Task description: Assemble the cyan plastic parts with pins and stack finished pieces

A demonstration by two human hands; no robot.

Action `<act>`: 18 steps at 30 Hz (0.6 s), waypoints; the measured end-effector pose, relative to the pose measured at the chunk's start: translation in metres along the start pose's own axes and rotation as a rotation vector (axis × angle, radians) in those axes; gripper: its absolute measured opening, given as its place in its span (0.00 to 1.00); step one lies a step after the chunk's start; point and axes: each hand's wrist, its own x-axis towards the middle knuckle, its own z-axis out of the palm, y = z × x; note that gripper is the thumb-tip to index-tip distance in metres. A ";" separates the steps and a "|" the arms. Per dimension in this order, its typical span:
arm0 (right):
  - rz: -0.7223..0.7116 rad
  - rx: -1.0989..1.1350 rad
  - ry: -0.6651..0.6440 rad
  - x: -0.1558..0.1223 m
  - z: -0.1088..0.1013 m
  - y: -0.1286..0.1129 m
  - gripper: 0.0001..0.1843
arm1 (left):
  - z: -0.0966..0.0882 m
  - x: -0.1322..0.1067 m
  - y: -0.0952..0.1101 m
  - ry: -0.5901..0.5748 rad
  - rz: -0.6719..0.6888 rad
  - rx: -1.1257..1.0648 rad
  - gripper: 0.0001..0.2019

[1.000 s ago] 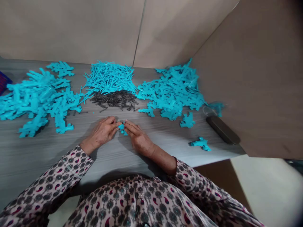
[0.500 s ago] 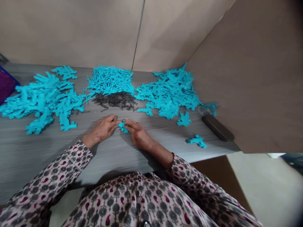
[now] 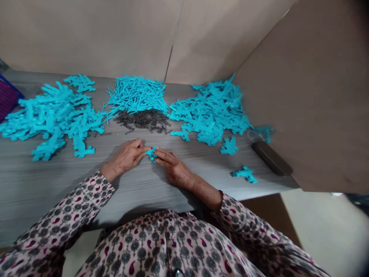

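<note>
Close to the middle of the table, both hands meet on a small turquoise plastic piece point(image 3: 151, 153). My left hand point(image 3: 128, 156) has its fingers closed at the piece's left side. From the right, my right hand point(image 3: 173, 165) grips the same piece between thumb and fingers. Fingers hide much of its shape. Beyond the hands lies a heap of small dark pins point(image 3: 144, 119), with a pile of thin turquoise sticks point(image 3: 138, 92) behind it.
Turquoise plastic pieces form a pile on the left point(image 3: 52, 111) and another on the right point(image 3: 213, 111). A single turquoise piece point(image 3: 245, 174) lies near the front right edge. A dark elongated case point(image 3: 271, 158) rests against the brown side panel point(image 3: 317, 96).
The view has shifted a little, moving the table contents slightly rightward. Both hands stay on the small turquoise piece, with slight movement of the right hand's fingers.
</note>
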 end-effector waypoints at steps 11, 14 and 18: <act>0.064 -0.197 -0.087 0.001 0.000 -0.016 0.27 | 0.002 -0.002 -0.005 -0.005 -0.002 0.009 0.16; 0.120 -0.146 -0.014 0.001 0.000 -0.017 0.28 | 0.002 -0.002 -0.004 -0.012 -0.007 0.009 0.16; 0.184 -0.086 0.028 0.004 -0.002 -0.019 0.29 | 0.002 -0.002 -0.003 -0.022 -0.020 0.010 0.16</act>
